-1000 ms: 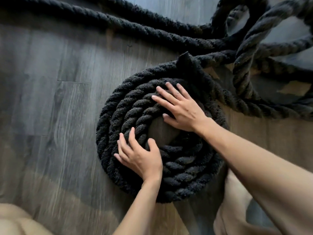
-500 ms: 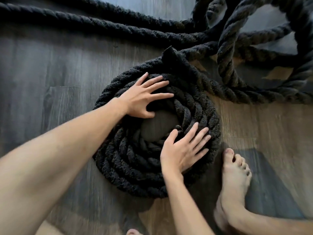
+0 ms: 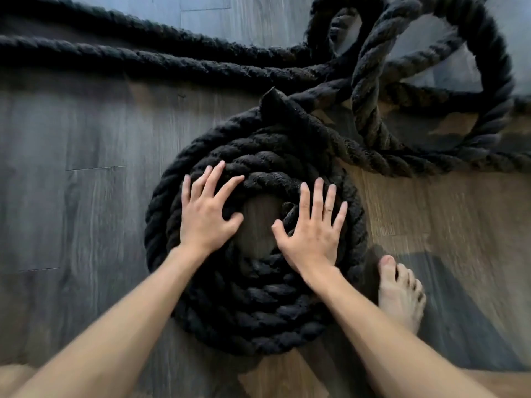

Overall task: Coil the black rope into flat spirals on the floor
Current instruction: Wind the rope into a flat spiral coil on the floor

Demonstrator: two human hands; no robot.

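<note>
A thick black twisted rope lies wound in a flat spiral [image 3: 258, 311] of about three turns on the wooden floor, with a bare patch of floor at its centre. My left hand [image 3: 205, 214] rests flat on the spiral's left side, fingers spread. On the right side my right hand [image 3: 311, 228] presses down with straight, spread fingers, its thumb at the inner rope end. A short rope end [image 3: 271, 101] sticks up at the spiral's far edge. From there the loose rope [image 3: 370, 156] runs off to the right.
More of the same rope lies in loose loops [image 3: 431, 90] at the far right and in two long runs [image 3: 115, 53] across the far floor. My bare right foot [image 3: 399, 294] stands just right of the spiral. Grey-brown floor planks [image 3: 71, 196] extend to the left.
Both hands have shifted round the spiral: the left moved from the far side to the left side, the right from the near right up to the right side. The view moved closer.
</note>
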